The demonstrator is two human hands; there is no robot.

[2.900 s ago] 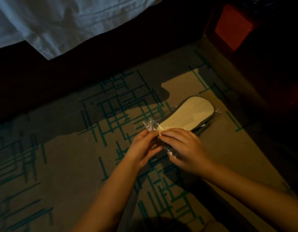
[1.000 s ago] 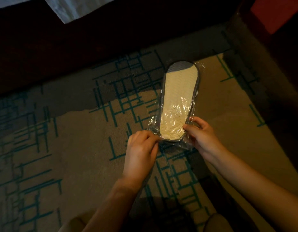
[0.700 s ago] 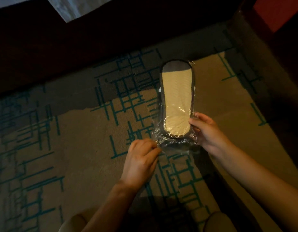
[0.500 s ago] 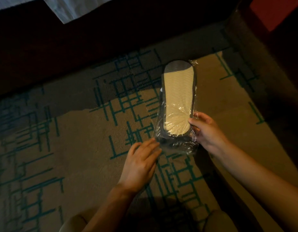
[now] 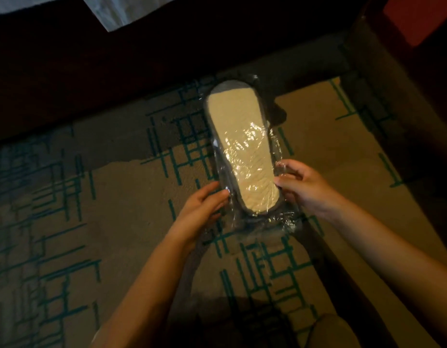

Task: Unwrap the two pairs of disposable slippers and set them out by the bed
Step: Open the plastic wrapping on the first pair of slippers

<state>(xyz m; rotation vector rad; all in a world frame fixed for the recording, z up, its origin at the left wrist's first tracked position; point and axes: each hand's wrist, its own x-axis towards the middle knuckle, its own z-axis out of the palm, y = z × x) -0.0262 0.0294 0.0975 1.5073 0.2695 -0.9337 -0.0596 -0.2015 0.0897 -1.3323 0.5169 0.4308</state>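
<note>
A pack of slippers [image 5: 238, 136] lies sole up on the carpet, pale beige sole with a dark grey rim, still inside its clear plastic wrapper [image 5: 265, 222]. The toe end points toward the bed. My left hand [image 5: 204, 209] rests against the wrapper's left edge near the heel, fingers fairly straight. My right hand [image 5: 302, 187] pinches the wrapper's right edge beside the heel. Only this one pack is in view.
The dark bed base [image 5: 117, 66] runs across the top, with white bedding [image 5: 122, 8] hanging over it. A dark piece of furniture with a red panel [image 5: 423, 13] stands at the right. The carpet [image 5: 104, 209] is beige with teal line patterns.
The pack was turned from a diagonal to point at the bed. My left hand let go of the heel-end plastic and now lies along the left edge; the right moved onto the right edge.
</note>
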